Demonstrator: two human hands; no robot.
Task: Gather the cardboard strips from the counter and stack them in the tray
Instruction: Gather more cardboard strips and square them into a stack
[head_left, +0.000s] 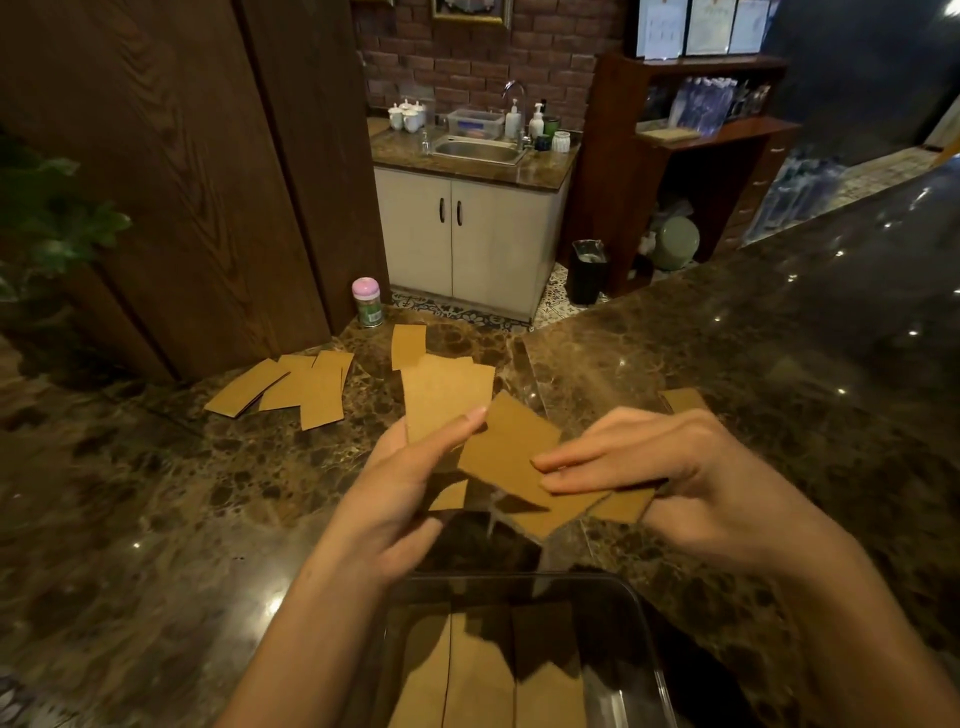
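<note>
My left hand (400, 488) and my right hand (675, 483) both grip a bunch of brown cardboard strips (506, 454) held above the dark marble counter (156, 519). The top strip sits skewed across the others, pinched under my left thumb and my right fingertips. Below my hands, at the near edge, stands a clear plastic tray (647, 623) with three strips (483, 670) lying side by side in it. Several loose strips (291, 387) lie fanned out on the counter to the far left. One more strip (408, 344) lies beyond the bunch, and another (683, 399) peeks out behind my right hand.
A small jar with a pink lid (368, 302) stands at the counter's far edge by a wooden panel (182, 182). A plant (47, 218) is at the left. Beyond the counter are a sink cabinet (467, 234), a black bin (587, 270) and wooden shelves (691, 135).
</note>
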